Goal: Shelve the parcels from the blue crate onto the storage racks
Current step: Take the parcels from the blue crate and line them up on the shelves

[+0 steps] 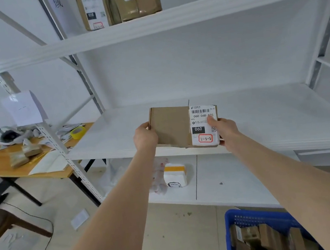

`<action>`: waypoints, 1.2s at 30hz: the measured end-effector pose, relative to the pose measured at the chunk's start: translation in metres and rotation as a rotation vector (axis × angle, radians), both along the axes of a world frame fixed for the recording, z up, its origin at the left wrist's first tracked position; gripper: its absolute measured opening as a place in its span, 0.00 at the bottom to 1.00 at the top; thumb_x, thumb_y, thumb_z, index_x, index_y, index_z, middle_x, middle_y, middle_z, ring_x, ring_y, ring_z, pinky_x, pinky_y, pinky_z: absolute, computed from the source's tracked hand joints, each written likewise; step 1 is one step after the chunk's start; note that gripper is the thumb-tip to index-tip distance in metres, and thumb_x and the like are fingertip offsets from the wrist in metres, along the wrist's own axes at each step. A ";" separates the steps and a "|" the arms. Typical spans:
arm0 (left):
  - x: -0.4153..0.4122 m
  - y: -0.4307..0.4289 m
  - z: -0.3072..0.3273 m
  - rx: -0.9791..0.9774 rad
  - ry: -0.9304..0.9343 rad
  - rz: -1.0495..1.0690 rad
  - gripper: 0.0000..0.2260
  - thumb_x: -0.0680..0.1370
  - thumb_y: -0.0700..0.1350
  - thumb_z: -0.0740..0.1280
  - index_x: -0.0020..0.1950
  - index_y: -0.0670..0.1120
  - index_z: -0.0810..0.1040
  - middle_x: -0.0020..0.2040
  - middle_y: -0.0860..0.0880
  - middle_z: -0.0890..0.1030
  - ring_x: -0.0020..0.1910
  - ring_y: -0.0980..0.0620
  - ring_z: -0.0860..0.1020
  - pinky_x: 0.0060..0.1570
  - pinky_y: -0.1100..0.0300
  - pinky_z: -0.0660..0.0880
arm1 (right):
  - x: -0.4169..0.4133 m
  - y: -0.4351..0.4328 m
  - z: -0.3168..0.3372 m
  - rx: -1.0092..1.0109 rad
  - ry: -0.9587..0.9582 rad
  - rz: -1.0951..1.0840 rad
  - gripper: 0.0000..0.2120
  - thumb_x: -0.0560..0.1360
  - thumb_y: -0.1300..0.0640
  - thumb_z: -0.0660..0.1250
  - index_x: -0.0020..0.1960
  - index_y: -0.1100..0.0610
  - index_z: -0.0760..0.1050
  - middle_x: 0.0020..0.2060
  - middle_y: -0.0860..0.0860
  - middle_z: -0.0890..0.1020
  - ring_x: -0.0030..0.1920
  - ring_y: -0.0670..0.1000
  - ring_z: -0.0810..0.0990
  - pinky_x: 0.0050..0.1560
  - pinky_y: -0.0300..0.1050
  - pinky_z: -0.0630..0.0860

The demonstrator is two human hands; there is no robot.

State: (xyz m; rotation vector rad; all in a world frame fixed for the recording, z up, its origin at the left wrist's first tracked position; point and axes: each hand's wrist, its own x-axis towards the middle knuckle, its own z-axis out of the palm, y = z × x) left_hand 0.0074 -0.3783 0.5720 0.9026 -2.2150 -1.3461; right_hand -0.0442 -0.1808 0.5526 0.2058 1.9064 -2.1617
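The cardboard parcel point(170, 127) was gripped between curled fingers point(146, 125), left hand point(145, 137) at its plain end, right hand point(225, 130) at its labelled end; the shelf point(264, 115) was seen just beyond them.

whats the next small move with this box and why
Probably ease the parcel forward, lay it flat on the middle shelf, then let go. The left hand and right hand hold its ends tilted at the shelf's front edge, and bare board lies right behind it.
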 end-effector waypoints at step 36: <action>-0.110 -0.398 -0.002 0.069 -0.088 -0.274 0.19 0.75 0.38 0.65 0.66 0.42 0.71 0.55 0.43 0.79 0.56 0.42 0.77 0.58 0.50 0.75 | -0.078 -0.389 -0.004 -0.078 0.014 -0.180 0.07 0.78 0.60 0.66 0.56 0.53 0.75 0.45 0.52 0.81 0.37 0.49 0.79 0.35 0.44 0.74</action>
